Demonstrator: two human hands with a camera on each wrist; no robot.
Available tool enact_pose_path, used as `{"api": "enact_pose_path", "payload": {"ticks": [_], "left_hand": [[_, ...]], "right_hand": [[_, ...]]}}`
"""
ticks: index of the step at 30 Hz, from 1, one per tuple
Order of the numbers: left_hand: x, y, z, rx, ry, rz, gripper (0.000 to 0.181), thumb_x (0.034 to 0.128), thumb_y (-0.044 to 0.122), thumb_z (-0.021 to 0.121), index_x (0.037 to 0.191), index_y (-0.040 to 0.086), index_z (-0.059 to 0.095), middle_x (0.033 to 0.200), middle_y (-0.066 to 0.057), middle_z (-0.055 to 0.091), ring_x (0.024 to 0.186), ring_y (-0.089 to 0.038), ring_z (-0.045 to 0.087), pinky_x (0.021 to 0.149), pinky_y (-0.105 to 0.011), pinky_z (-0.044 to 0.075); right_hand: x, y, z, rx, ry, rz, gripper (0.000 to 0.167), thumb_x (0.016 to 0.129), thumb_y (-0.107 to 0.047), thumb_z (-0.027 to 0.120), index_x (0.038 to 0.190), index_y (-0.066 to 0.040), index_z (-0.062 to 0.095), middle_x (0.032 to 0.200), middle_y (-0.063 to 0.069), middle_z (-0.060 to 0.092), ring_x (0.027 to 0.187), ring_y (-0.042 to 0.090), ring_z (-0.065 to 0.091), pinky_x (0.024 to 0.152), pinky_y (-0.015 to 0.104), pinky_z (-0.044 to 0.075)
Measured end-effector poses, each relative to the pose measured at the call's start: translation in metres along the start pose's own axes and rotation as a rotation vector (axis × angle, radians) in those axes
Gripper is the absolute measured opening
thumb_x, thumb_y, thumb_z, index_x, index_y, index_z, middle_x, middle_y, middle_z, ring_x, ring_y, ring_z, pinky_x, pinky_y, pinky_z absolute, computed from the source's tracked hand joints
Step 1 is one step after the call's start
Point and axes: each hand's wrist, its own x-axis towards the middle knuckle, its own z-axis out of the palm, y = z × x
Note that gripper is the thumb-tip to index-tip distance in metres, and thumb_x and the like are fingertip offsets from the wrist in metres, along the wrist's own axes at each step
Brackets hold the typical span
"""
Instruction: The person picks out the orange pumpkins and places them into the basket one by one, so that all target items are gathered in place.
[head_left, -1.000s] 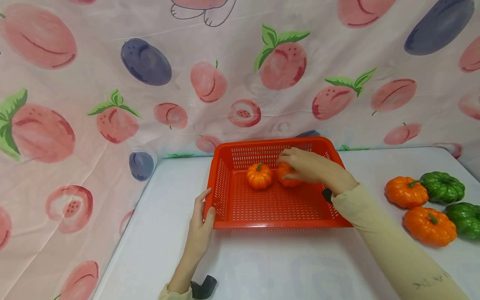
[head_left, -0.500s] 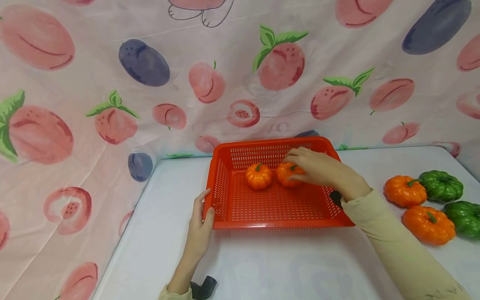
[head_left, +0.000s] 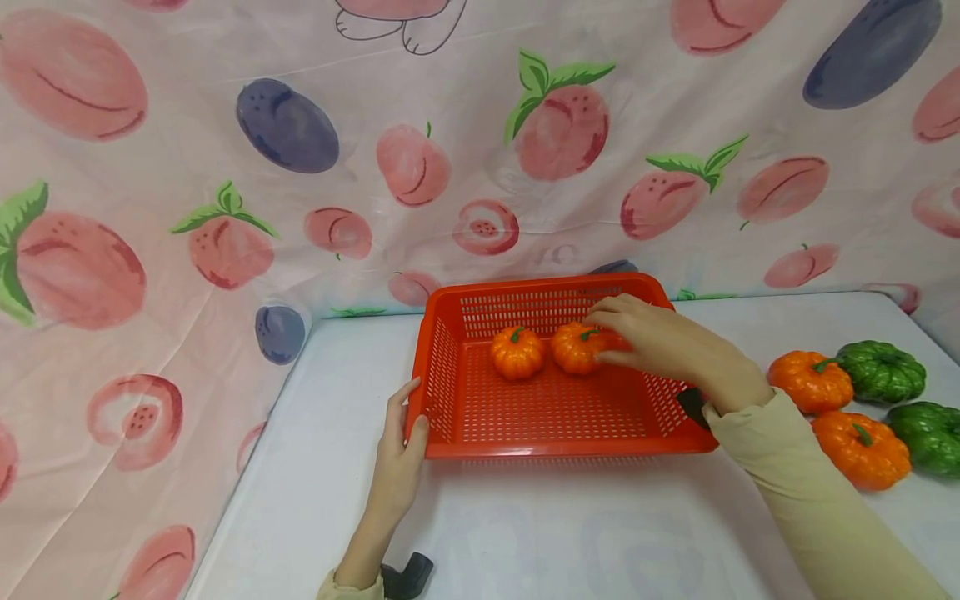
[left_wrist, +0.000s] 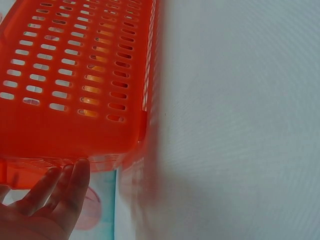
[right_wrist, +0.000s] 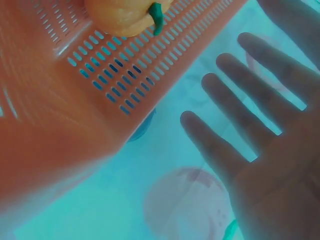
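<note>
A red plastic basket point(head_left: 525, 450) with slotted walls stands on the white table, holding two small orange pumpkins, one left point(head_left: 517, 353) and one right point(head_left: 576, 350). My left hand point(head_left: 400, 458) holds the basket's left rim near its front corner. In the left wrist view, the fingers point(left_wrist: 70, 197) lie against the basket's outside. My right hand point(head_left: 652, 337) is above the basket's right side, beside the right pumpkin. The right wrist view shows its fingers point(right_wrist: 240, 95) spread and straight, apart from the pumpkin point(right_wrist: 125, 17), with nothing in them.
On the table at the right lie two orange pumpkins, one behind point(head_left: 806, 379) and one in front point(head_left: 862, 450). Two green pumpkins, one behind point(head_left: 881, 371) and one in front point(head_left: 930, 437), sit beside them. A fruit-patterned cloth point(head_left: 480, 142) hangs behind the table.
My right hand has let go of the right pumpkin in the basket and moved away to the right, its fingers spreading. My left hand has stayed at the basket's left rim.
</note>
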Motion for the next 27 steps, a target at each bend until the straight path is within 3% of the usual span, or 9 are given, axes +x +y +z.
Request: {"api": "enact_pose_path", "payload": {"ticks": [11, 27], "left_hand": [[0.000, 0.000, 0.000, 0.000, 0.004, -0.003, 0.049, 0.1042, 0.012, 0.046, 0.150, 0.025, 0.034, 0.152, -0.008, 0.042, 0.128, -0.030, 0.053, 0.097, -0.046, 0.053], [0.000, 0.002, 0.000, 0.002, 0.005, -0.004, 0.049, 0.1042, 0.012, 0.045, 0.150, 0.024, 0.034, 0.153, -0.008, 0.041, 0.129, -0.031, 0.052, 0.097, -0.048, 0.053]], "right_hand": [[-0.013, -0.002, -0.012, 0.017, 0.005, 0.048, 0.045, 0.087, -0.025, 0.077, 0.125, -0.004, 0.065, 0.129, 0.015, 0.060, 0.124, 0.033, 0.050, 0.100, 0.051, 0.049], [-0.035, 0.008, -0.017, 0.042, 0.031, 0.084, 0.046, 0.088, -0.024, 0.075, 0.126, -0.001, 0.063, 0.131, 0.017, 0.058, 0.124, 0.036, 0.050, 0.105, 0.058, 0.042]]}}
